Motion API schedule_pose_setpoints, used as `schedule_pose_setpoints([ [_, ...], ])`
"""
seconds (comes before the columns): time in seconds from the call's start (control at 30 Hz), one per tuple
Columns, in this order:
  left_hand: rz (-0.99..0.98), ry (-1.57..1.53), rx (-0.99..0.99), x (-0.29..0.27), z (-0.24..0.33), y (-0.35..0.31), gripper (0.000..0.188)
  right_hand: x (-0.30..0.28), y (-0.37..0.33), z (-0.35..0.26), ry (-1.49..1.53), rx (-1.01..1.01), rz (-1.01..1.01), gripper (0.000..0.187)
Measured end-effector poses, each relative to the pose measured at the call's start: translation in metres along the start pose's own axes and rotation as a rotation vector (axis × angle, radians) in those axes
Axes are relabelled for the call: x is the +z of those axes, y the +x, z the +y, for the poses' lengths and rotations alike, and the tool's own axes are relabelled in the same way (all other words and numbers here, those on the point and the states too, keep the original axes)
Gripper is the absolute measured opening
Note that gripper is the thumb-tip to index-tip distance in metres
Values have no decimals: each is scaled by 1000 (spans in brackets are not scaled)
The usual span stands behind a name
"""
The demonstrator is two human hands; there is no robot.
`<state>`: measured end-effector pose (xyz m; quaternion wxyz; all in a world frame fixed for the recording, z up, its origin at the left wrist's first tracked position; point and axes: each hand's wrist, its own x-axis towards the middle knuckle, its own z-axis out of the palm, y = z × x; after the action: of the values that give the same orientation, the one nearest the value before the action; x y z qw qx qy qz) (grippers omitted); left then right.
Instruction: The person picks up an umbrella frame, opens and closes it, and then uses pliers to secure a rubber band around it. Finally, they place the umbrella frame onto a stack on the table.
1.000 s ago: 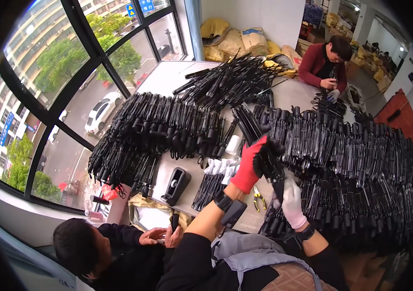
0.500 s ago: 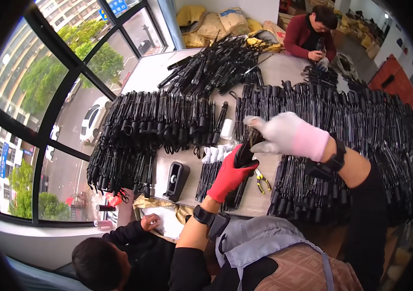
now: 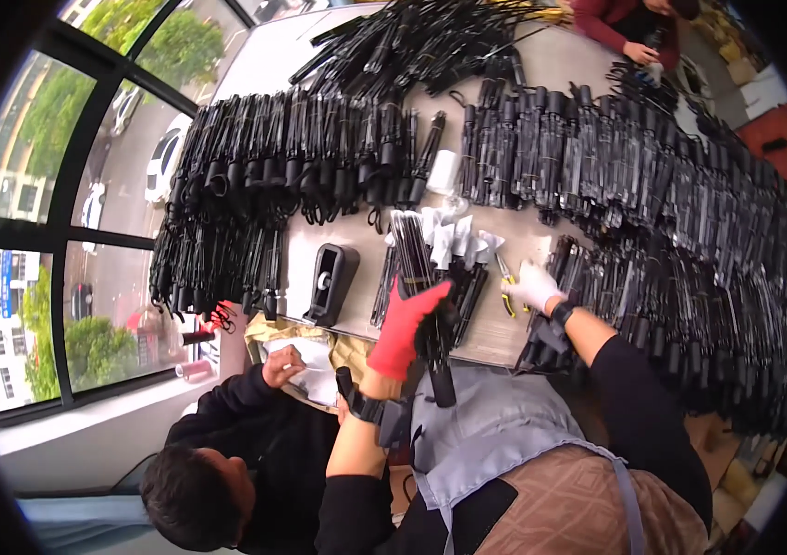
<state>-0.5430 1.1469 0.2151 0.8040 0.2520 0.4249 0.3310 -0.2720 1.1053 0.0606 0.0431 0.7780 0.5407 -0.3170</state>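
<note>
My left hand (image 3: 405, 324), in a red glove, is closed round a black folding umbrella frame (image 3: 441, 377); its dark handle end points toward my apron, and metal ribs show beyond the glove. My right hand (image 3: 534, 285), in a pale glove, reaches to the yellow-handled pliers (image 3: 506, 283) on the table. Its thumb stands apart from the fingers, which are beside the handles. Between the hands lie several umbrella frames (image 3: 472, 301) with white wrapping (image 3: 454, 238) at their far ends. A black tape dispenser (image 3: 332, 282) stands left of my left hand.
Dense rows of umbrella frames cover the left (image 3: 273, 148) and right (image 3: 652, 213) of the table, with a loose heap (image 3: 412, 42) behind. A white roll (image 3: 443, 172) stands mid-table. One person (image 3: 199, 490) sits close on my left; another (image 3: 629, 37) works at the far right.
My hands have come apart. The left has lowered toward me with the umbrella frame; the right has moved off it, down to the pliers. My view has tilted downward.
</note>
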Motion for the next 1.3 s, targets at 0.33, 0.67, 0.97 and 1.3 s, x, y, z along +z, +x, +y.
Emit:
schedule_pose_setpoints([
  [0.33, -24, 24, -316, -20, -32, -41, 22, 22, -2, 36, 655, 168, -223, 39],
  [0.67, -276, 211, -368, 41, -31, -60, 31, -198, -135, -29, -363, -614, 82, 32],
  [0.97, -287, 254, -320, 61, -39, -63, 29, -209, -147, -22, -534, -670, 207, 34],
  [1.3, -259, 308, -261, 58, -42, -67, 30, -205, -144, -39, -722, -699, 150, 28],
])
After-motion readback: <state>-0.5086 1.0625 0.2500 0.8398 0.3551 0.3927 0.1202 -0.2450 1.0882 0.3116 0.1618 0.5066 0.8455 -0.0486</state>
